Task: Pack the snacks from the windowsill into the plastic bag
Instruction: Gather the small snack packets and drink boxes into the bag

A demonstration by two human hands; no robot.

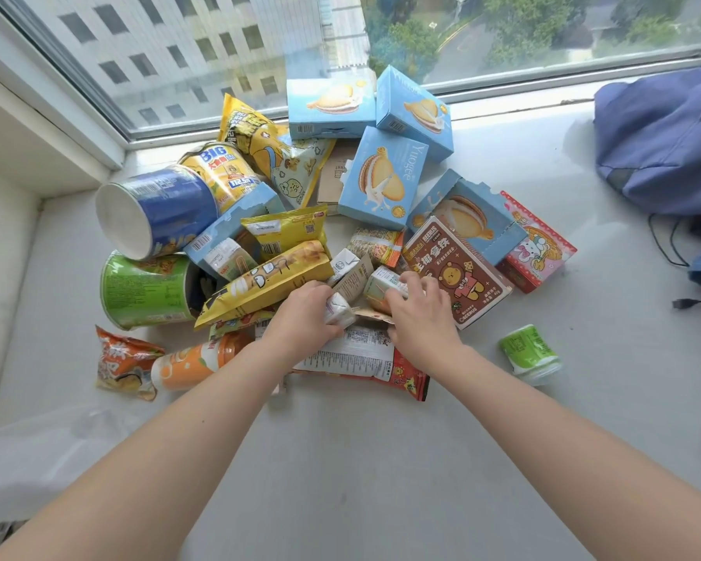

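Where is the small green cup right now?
Head view: the green cup lies alone on the sill, right of the right hand, near the bear box.

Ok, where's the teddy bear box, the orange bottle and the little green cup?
Teddy bear box [458,273]: head view, middle of its brown front.
Orange bottle [195,364]: head view, middle of its side.
Little green cup [527,349]: head view, its green label.

Blue fabric bag [664,135] runs off the right edge; the red packet [406,379] lies partly hidden under the left hand [300,319] and right hand [419,323]
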